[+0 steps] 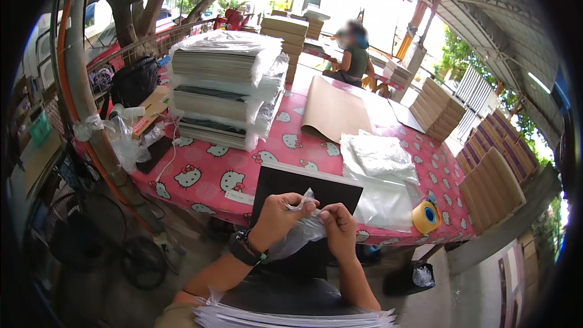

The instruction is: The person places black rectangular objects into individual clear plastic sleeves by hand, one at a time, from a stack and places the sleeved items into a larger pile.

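Both my hands meet over a black flat board (303, 187) at the table's front edge. My left hand (276, 215), with a dark watch on its wrist, pinches the top of a clear plastic bag (302, 232). My right hand (339, 222) is closed with fingertips pressed on the bag's other side. The bag hangs crumpled below my fingers. A stack of flat sheets in plastic (294, 317) lies close to my body at the lower edge. Right of the board lie clear plastic sleeves (382, 197).
On the pink patterned tablecloth (285, 140) stand tall wrapped stacks (221, 85) at left, brown paper (334, 109) behind, and a yellow tape roll (426, 216) at right. Cardboard bundles (495, 188) lean at the right edge. A person (354, 54) sits at a far table.
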Tool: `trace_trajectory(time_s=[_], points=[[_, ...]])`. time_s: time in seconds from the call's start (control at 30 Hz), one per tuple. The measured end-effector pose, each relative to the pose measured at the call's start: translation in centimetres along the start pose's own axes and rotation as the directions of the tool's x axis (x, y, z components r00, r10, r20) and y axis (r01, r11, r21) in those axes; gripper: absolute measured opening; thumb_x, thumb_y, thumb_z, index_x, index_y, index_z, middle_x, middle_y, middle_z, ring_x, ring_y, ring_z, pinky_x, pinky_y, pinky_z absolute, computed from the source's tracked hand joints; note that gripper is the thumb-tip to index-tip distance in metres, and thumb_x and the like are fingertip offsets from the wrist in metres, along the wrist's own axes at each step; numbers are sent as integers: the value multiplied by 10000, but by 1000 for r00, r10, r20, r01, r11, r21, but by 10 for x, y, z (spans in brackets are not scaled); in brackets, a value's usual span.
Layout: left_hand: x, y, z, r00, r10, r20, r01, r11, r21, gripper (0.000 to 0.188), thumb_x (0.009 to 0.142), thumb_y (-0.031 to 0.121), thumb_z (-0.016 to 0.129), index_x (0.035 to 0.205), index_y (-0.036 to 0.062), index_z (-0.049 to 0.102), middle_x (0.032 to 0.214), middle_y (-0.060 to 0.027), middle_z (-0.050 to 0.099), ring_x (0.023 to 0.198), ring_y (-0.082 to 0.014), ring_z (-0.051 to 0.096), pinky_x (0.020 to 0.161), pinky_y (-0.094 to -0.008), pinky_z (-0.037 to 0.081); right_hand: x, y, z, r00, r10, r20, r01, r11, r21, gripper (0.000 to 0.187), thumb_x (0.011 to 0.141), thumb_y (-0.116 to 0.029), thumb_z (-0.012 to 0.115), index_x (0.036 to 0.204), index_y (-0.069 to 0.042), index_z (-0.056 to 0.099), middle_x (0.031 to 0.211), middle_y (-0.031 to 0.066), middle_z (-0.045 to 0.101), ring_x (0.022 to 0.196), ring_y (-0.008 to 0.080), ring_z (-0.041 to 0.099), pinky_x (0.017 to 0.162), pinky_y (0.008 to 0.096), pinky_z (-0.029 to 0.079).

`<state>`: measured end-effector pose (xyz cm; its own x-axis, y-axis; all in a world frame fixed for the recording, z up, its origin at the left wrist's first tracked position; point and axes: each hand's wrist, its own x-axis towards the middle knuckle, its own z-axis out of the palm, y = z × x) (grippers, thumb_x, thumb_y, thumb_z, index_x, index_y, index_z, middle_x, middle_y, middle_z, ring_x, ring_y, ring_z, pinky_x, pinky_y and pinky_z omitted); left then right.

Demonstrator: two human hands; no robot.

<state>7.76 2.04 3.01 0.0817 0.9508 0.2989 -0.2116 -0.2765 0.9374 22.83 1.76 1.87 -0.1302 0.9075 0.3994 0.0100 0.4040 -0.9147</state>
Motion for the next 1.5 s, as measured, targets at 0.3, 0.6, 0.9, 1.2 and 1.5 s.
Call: trace_trajectory(time_s=[0.3,0.6,0.9,1.2,1.5], points=[[-6,7,-2,996,-86,18,82,987,135,213,745,215,657,729,7,615,579,32,519,570,-10,414,479,-190,356,-3,-7,-3,997,-63,-45,49,966,-253,98,775,-88,599,759,-2,554,594,-9,535,558,28,456,504,186,371],[-7,3,-4,1000,-3,5,2,997,80,260,780,235,623,662,9,571,568,43,472,559,-7,382,463,-190,328,-9,-6,-4,1000,-7,27,10,994,-105,104,786,-87,580,751,8,555,607,9,560,574,23,476,506,179,378],[-15,12,2,951,-21,308,83,978,-190,202,798,209,606,737,17,588,594,57,488,546,-1,386,458,-172,310,-4,2,-12,993,-104,-47,91,969,-228,131,802,-109,570,740,5,557,564,-11,494,545,24,421,490,176,343],[-11,2,-1,999,-51,-8,50,997,-66,149,784,160,617,768,11,607,616,58,519,564,4,408,472,-163,326,-5,-1,-13,999,-51,-17,51,999,-16,125,813,-129,567,761,-23,526,598,-56,438,541,16,387,483,153,291],[-11,-5,0,993,34,113,-32,999,-14,238,802,234,597,702,19,576,662,39,487,592,-19,405,511,-172,336,-10,-12,-6,1000,22,-1,-22,984,-178,149,833,-132,528,745,-12,542,580,-27,475,542,33,423,471,181,330]])
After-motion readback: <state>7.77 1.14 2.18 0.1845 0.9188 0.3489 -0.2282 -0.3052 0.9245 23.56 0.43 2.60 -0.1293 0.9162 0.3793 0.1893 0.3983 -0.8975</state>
